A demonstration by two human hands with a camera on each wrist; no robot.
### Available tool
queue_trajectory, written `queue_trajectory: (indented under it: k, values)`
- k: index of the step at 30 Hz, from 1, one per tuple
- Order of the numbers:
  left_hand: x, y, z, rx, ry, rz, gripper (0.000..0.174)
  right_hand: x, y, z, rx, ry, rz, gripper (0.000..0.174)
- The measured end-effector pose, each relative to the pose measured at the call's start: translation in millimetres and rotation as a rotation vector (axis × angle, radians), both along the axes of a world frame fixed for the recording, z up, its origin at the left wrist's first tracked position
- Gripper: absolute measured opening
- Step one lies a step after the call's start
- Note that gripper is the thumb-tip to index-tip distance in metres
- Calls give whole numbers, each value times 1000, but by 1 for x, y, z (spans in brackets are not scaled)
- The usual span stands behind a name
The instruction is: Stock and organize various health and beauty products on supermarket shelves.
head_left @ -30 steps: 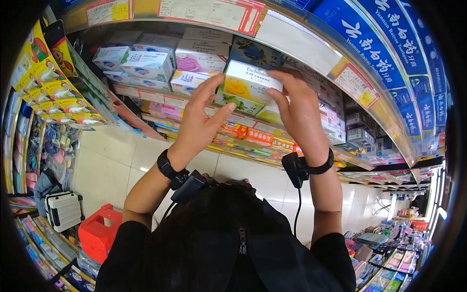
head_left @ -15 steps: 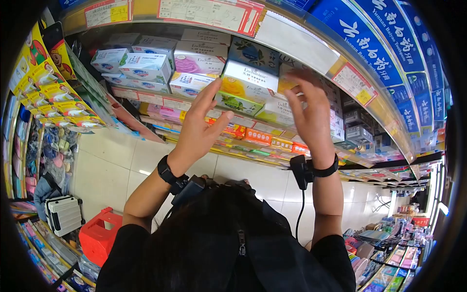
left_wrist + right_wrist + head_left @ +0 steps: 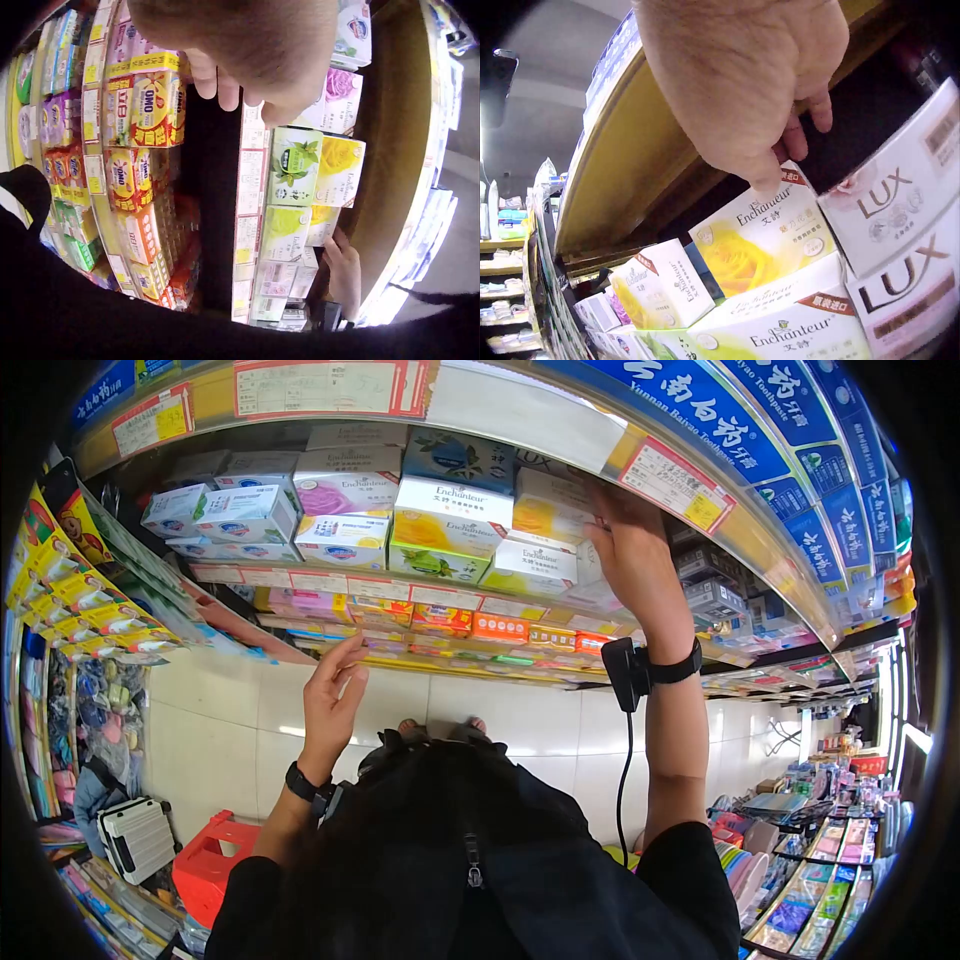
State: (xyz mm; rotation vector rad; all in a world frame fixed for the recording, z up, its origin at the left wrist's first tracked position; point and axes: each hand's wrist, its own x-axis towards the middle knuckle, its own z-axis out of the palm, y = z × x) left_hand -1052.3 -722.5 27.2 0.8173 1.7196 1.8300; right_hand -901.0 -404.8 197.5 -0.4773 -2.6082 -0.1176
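Away from the shelf edge, my left hand [image 3: 335, 700] is lowered with loosely bent fingers and nothing held; the hand [image 3: 247, 45] fills the top of the left wrist view. My right hand [image 3: 643, 555] reaches under the upper shelf, with its fingertips hidden in the head view. In the right wrist view, the right hand [image 3: 754, 90] has its thumb over the front upper edge of an upright yellow-rose Enchanteur box [image 3: 757, 240] and some fingers behind that edge. Left of this box [image 3: 550, 508] is another yellow Enchanteur box [image 3: 445, 533], on a green box [image 3: 432, 565].
White LUX boxes [image 3: 885, 202] stand beside the Enchanteur boxes. White-and-blue soap boxes [image 3: 245, 515] fill the left shelf end. Overhead runs an upper shelf edge with price tags [image 3: 675, 485] and blue toothpaste boxes [image 3: 700, 405]. A red stool [image 3: 210, 860] and white suitcase [image 3: 138, 840] are behind, left.
My left hand has drawn back from the front boxes, down and to the left. The right hand has moved deeper under the upper shelf. The head view has shifted, so the shelf lies further left.
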Motion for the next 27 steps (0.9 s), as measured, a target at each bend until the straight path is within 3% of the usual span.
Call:
queue_trajectory:
  k: [5,8,11,13,27]
  values:
    - [14,-5,-9,-7,-38,64,41,-3,8,3,43,-33,46,51]
    - [24,0,-10,-5,-48,82,39,-2,8,5,-114,-58,33,51]
    - [38,2,-6,-12,-21,97,38,1,10,-1,-68,57,126,48]
    - [46,1,-7,-30,-44,94,37,5,5,1,-323,33,34,46]
    - [95,0,-3,-28,-27,186,32,25,-12,4,-293,31,205,40]
